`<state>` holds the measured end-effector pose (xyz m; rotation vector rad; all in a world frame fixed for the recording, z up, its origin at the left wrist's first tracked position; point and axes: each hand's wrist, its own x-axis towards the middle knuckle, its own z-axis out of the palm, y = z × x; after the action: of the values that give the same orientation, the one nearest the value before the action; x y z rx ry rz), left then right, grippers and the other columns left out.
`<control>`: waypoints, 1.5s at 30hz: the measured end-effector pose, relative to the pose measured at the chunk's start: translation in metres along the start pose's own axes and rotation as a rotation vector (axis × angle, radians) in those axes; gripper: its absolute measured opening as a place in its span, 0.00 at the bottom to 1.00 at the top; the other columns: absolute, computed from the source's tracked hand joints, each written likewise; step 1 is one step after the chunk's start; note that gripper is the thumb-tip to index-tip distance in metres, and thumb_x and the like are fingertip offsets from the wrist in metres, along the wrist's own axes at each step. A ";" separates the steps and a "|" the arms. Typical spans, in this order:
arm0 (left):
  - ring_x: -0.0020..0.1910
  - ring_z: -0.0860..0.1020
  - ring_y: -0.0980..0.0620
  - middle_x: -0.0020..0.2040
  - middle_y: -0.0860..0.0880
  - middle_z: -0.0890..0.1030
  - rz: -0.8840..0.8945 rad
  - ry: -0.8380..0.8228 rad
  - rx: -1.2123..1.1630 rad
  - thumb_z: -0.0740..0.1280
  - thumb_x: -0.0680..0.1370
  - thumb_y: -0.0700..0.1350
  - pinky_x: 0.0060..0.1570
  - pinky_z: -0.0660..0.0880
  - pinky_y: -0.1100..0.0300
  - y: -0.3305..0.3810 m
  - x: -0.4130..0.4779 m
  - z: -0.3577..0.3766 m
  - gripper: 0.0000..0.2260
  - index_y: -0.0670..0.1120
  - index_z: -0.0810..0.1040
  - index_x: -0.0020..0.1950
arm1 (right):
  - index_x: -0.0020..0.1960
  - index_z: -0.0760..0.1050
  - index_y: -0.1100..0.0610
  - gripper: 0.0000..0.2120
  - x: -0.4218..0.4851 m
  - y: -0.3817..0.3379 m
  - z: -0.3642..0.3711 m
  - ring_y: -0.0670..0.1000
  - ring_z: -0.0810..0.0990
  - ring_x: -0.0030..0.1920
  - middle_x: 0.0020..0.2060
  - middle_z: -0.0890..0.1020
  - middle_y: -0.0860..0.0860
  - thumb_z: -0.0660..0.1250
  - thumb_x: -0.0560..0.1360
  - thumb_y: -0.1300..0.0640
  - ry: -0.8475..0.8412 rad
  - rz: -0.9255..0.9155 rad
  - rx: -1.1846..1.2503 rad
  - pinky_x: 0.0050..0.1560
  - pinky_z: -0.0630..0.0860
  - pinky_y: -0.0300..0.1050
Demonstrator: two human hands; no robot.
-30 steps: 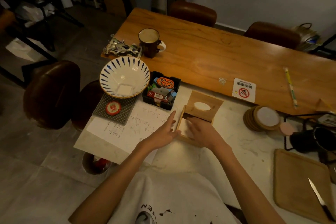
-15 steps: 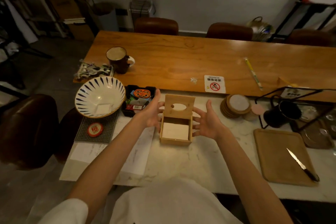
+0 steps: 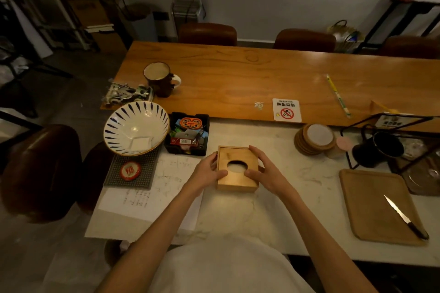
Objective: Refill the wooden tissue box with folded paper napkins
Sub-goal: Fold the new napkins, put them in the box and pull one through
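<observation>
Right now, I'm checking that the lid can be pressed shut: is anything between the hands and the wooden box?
Nothing visible. The left hand and right hand already hold the box by its sides, thumbs on its closed top beside the oval opening. No object lies between hands and box.

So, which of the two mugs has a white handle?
The brown mug on the wooden table; the black mug at the right is all dark.

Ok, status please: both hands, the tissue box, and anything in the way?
Left hand and right hand hold the wooden tissue box, thumbs on the lid. Lid closed, box flat on the white counter. Nothing in the way.
</observation>
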<state>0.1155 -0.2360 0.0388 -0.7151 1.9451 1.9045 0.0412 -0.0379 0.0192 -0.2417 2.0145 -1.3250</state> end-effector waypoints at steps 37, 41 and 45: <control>0.61 0.78 0.47 0.64 0.45 0.79 -0.080 0.169 0.149 0.72 0.74 0.38 0.60 0.75 0.53 -0.011 0.012 0.005 0.26 0.45 0.70 0.71 | 0.48 0.82 0.53 0.11 0.019 -0.047 0.060 0.56 0.82 0.45 0.45 0.84 0.52 0.62 0.79 0.50 0.322 0.040 -1.121 0.39 0.65 0.43; 0.60 0.78 0.47 0.64 0.45 0.79 -0.085 0.181 0.155 0.72 0.75 0.39 0.59 0.75 0.54 -0.012 0.011 0.006 0.26 0.46 0.70 0.71 | 0.48 0.81 0.50 0.09 0.019 -0.042 0.049 0.55 0.82 0.44 0.44 0.84 0.51 0.62 0.78 0.52 0.284 -0.019 -1.089 0.39 0.69 0.43; 0.61 0.78 0.47 0.65 0.45 0.78 -0.093 0.181 0.143 0.72 0.75 0.40 0.62 0.75 0.51 -0.013 0.011 0.006 0.26 0.46 0.69 0.72 | 0.50 0.79 0.48 0.08 0.018 -0.038 0.032 0.54 0.81 0.45 0.47 0.84 0.49 0.61 0.77 0.51 0.204 -0.063 -1.030 0.44 0.77 0.47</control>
<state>0.1130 -0.2313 0.0212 -0.9462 2.0911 1.6778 0.0408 -0.0878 0.0370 -0.6457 2.7213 -0.2276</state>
